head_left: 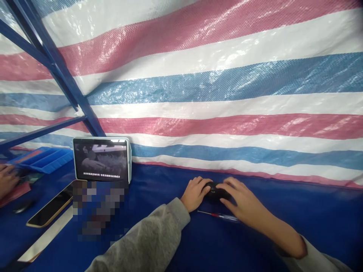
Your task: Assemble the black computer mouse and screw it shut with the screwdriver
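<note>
A black computer mouse (216, 192) lies on the blue tabletop between my two hands. My left hand (196, 193) grips its left end, thumb and fingers closed against it. From the other side, my right hand (241, 200) curls its fingers over the right end, with the thumb low at the near edge. Just in front of the mouse rests a thin screwdriver (217, 215) with a red collar and clear handle; its handle end is beside my right hand.
A tablet (102, 158) stands at the back left, playing a video. Nearby are a phone (55, 204), a pale strip (48, 236) and a blue compartment tray (48, 160). Another person's hand (8, 179) is at the far left. Striped sheeting (227, 87) hangs behind the table.
</note>
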A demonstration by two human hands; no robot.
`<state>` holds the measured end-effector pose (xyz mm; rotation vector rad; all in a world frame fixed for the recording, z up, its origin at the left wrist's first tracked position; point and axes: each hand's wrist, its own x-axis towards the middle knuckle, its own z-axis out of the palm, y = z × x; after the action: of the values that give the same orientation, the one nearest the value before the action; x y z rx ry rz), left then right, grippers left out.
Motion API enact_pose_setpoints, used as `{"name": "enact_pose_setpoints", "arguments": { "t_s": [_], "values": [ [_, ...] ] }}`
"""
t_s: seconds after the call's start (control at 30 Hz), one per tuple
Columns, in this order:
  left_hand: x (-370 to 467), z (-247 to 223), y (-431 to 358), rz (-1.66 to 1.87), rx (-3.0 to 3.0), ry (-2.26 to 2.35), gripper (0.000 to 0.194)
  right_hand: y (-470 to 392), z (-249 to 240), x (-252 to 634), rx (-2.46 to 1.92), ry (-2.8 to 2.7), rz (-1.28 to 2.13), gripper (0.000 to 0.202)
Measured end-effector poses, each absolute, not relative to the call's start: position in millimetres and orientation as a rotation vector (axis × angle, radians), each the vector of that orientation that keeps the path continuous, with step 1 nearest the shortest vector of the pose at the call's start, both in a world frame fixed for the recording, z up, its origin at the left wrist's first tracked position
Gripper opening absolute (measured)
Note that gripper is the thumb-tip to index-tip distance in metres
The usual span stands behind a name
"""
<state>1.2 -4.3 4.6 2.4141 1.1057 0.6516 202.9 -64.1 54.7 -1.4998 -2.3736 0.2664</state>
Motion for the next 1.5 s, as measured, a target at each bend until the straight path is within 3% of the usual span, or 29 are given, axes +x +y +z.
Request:
{"name": "enact_pose_setpoints", "arguments": {
  "t_s": [0.13, 0.2, 0.37, 0.53, 0.8, 1.17, 1.23, 1.4, 1.5],
  "values": [
    [1, 3, -4, 0.609, 2.455, 1.106, 0.035, -54, 33, 211, -1.515, -2.33, 0.211, 0.054],
    [1, 3, -4, 0.598, 2.458, 1.102, 0.036, -50, 23, 213, -1.526, -2.358, 0.259, 0.056],
    [1, 2, -3, 0.603, 2.43, 1.053, 0.04, -46, 19, 215, -1.568, -2.314, 0.325, 0.053],
    [-1, -4, 3, 0.618, 2.442, 0.956, 0.068, -47, 17, 216, -1.56, -2.24, 0.458, 0.053],
    [-1, -5, 4, 0.553, 2.447, 0.949, 0.071, -50, -5, 218, -1.453, -2.137, 0.405, 0.055],
    [-2, -9, 4, 0.564, 2.382, 0.957, 0.085, -48, -9, 220, -1.331, -1.974, 0.314, 0.041],
    [-2, -6, 3, 0.601, 2.349, 0.969, 0.081, -46, -12, 220, -1.353, -1.927, 0.316, 0.039],
    [-1, -1, 1, 0.801, 2.218, 1.003, 0.041, -41, -18, 223, -1.414, -1.802, 0.289, 0.038],
    [1, 0, 2, 0.872, 2.176, 1.057, 0.028, -39, -21, 225, -1.432, -1.781, 0.276, 0.042]
  ]
}}
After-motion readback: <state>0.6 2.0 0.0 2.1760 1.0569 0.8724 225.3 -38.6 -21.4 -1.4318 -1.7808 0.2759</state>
